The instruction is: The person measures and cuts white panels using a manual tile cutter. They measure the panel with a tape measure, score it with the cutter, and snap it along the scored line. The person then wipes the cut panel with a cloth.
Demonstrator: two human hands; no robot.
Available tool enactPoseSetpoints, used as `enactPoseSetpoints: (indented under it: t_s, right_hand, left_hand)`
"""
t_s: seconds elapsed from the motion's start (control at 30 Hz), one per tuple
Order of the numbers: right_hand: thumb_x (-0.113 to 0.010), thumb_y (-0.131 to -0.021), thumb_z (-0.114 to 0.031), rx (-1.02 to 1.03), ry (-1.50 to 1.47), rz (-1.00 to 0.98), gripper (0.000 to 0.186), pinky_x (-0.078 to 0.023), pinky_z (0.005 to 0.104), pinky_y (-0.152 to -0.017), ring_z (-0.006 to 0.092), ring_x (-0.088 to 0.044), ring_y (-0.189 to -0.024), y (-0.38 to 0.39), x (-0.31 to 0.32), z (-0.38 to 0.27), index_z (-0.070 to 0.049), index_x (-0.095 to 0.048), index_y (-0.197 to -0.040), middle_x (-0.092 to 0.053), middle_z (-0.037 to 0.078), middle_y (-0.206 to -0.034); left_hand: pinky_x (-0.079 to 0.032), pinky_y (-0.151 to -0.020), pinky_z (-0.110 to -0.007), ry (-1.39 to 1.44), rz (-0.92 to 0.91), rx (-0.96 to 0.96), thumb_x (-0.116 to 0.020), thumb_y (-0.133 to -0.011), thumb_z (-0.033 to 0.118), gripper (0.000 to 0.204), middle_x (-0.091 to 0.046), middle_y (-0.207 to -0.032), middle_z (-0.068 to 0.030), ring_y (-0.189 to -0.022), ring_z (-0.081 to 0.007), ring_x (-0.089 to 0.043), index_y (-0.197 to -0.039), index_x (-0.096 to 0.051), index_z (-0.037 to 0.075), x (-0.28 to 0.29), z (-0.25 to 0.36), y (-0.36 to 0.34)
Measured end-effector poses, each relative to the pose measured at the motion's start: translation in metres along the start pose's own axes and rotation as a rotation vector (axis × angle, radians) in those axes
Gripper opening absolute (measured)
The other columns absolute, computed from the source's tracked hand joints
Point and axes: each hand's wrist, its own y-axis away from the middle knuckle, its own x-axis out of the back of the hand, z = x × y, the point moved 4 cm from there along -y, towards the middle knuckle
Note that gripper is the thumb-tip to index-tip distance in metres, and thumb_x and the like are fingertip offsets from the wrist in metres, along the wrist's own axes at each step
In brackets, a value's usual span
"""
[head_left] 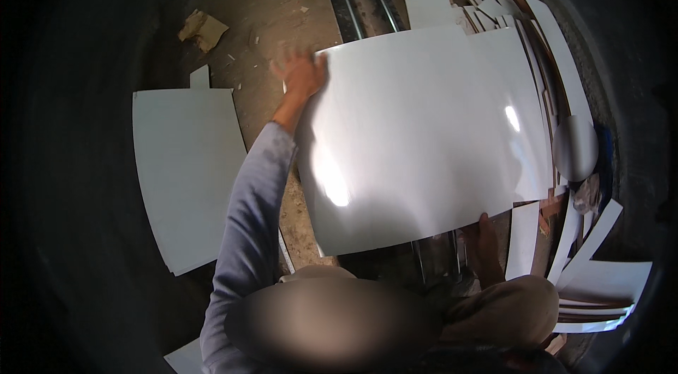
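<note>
A large glossy white tile (417,134) lies in front of me across a tile cutter (341,3) with two metal rails and an orange knob. At the tile's far left corner is my left hand (302,76), its fingers spread and slightly blurred. That hand touches the corner and left edge without wrapping round it. My right hand (487,250) holds the near edge toward the right. One digit shows against that edge; the other fingers are in shadow or hidden by the tile. The cutter's middle is covered, and its rails come out again below the near edge.
Another white tile (187,176) lies on the floor at the left. Cut strips and offcuts (522,240) with brown undersides crowd the right side. A torn piece of cardboard (203,30) rests on the dusty floor at the far left. My bent knee (522,307) is close by.
</note>
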Motion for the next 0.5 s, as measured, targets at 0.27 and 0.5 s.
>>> enactPoseSetpoints:
  t_s: [0.27,0.5]
  right_hand:
    - [-0.039,-0.113,-0.046,-0.003,-0.152,-0.015,0.046,-0.052,0.0349,-0.079,0.0171,-0.066,-0.095,0.001,-0.011,-0.004,-0.009,-0.058,-0.131,-0.071,0.004,-0.108]
    - [-0.04,-0.112,-0.046,0.122,0.045,-0.019,0.047,-0.054,0.0333,-0.077,0.0168,-0.069,-0.093,-0.004,-0.034,-0.07,-0.007,-0.061,-0.129,-0.072,0.005,-0.106]
  left_hand:
    - [-0.053,-0.096,-0.049,0.216,-0.168,-0.087,-0.056,-0.09,0.078,0.083,-0.075,-0.111,-0.0255,-0.108,-0.0417,-0.071,-0.116,-0.076,0.003,-0.006,0.024,-0.035]
    - [-0.052,-0.1,-0.046,0.223,-0.072,0.093,-0.061,-0.085,0.08,0.088,-0.075,-0.112,-0.0278,-0.111,-0.0418,-0.071,-0.116,-0.077,-0.001,0.027,-0.053,-0.018]
